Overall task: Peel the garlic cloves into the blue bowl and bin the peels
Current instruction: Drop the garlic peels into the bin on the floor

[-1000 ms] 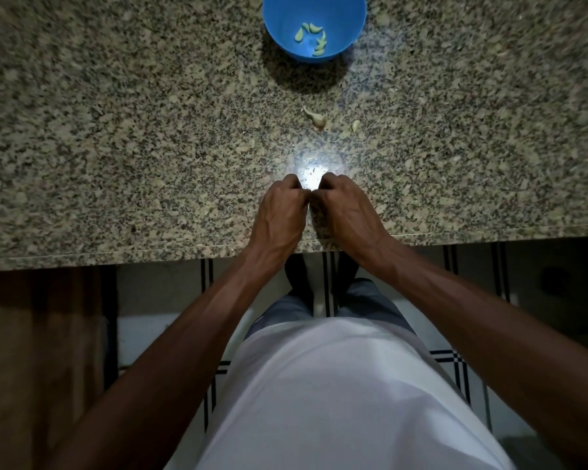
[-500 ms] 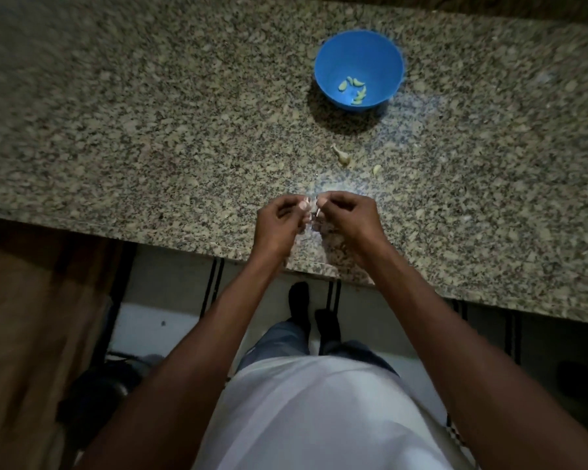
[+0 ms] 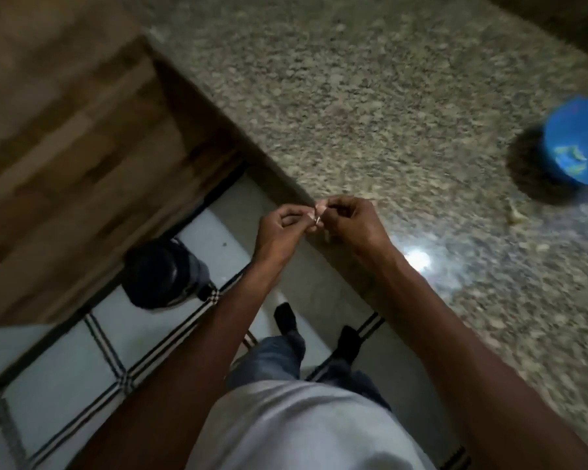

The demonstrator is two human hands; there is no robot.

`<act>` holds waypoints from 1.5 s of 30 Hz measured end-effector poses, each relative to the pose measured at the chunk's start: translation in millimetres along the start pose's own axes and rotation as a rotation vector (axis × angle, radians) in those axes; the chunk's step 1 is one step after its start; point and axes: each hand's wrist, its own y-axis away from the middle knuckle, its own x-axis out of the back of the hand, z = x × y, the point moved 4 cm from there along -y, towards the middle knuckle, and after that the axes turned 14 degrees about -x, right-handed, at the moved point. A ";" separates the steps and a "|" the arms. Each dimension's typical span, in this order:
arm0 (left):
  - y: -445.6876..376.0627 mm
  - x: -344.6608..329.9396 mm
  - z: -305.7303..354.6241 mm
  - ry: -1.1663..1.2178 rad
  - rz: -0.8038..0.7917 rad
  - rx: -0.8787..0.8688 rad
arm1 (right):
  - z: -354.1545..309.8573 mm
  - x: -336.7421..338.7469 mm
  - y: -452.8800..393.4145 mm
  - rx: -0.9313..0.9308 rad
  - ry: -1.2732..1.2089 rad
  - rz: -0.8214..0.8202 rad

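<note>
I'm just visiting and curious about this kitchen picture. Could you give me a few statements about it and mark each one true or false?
1. The blue bowl stands on the granite counter. True.
2. The bowl is empty. False: pale pieces lie inside it.
3. The left hand and right hand meet at the counter's edge, pinching something small. True.
4. The dark bin stands on the counter. False: it stands on the tiled floor.
5. One hand reaches into the bowl. False: both are apart from it.

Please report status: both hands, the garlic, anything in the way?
Left hand and right hand pinch one small piece, blurred, at counter edge. Blue bowl far right, peeled cloves inside. Nothing blocking.
</note>
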 end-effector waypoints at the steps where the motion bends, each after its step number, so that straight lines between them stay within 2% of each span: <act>1: 1.2 25.8 -1.1 0.004 0.061 -0.001 | -1.0 -26.9 -5.7 0.001 0.034 -0.044; 8: 9.5 219.4 -22.0 0.156 0.454 0.065 | 11.9 -242.9 -43.2 -0.058 0.276 -0.354; 13: 14.6 351.7 -50.5 0.096 0.642 0.161 | 47.3 -380.6 -58.9 -0.138 0.377 -0.411; 18: 19.8 457.7 -88.2 0.126 0.763 0.289 | 89.9 -480.5 -81.9 -0.254 0.420 -0.442; 23: 24.6 525.2 -126.3 0.167 0.896 0.372 | 120.4 -541.3 -102.4 -0.376 0.476 -0.442; 27: 24.2 556.4 -144.6 0.182 0.884 0.362 | 139.7 -574.8 -114.6 -0.406 0.550 -0.415; 32: 18.5 589.4 -175.5 0.267 0.960 0.345 | 167.5 -611.5 -136.6 -0.433 0.623 -0.402; 39: -7.5 613.4 -278.5 0.368 1.000 0.434 | 225.9 -642.4 -183.0 -0.560 0.441 -0.365; 45: -28.3 602.5 -354.6 0.435 0.934 0.486 | 285.6 -643.9 -225.5 -0.590 0.369 -0.321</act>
